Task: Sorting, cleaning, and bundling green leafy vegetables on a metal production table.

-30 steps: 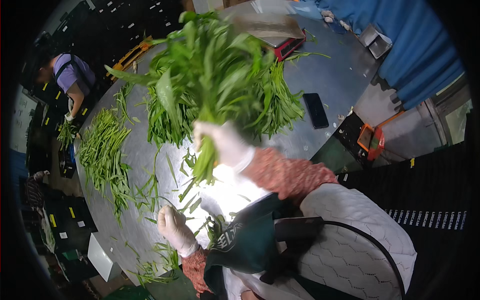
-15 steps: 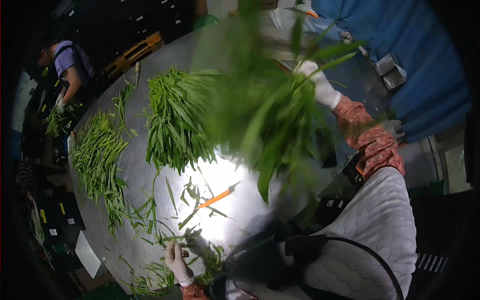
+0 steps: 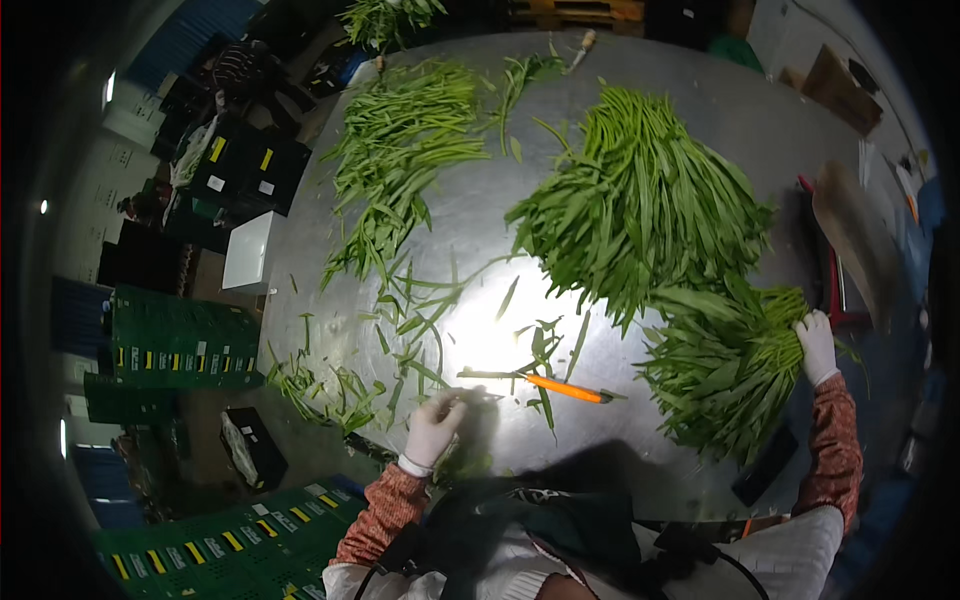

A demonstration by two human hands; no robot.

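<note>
My right hand (image 3: 817,347), in a white glove, is closed round the stem ends of a bunch of long-leaved greens (image 3: 715,375) at the table's right side. Its leaves fan out leftward, against a larger pile of the same greens (image 3: 650,200). My left hand (image 3: 435,428), also gloved, hovers over the near part of the table with its fingers curled together. Whatever they may pinch is too small to make out. Right of it lies a slim orange tool (image 3: 565,388) with a dark end, among cut stems and loose leaves (image 3: 545,345).
Another heap of greens (image 3: 400,140) lies at the far left of the metal table (image 3: 480,215). Trimmings (image 3: 335,395) litter its near left edge. A dark flat object (image 3: 765,468) rests near my right forearm. Green crates (image 3: 185,335) stand left of the table.
The bunch in my right hand has come down from the air onto the table's right side. My view has swung left. My left hand's fingers have left the stem they were by.
</note>
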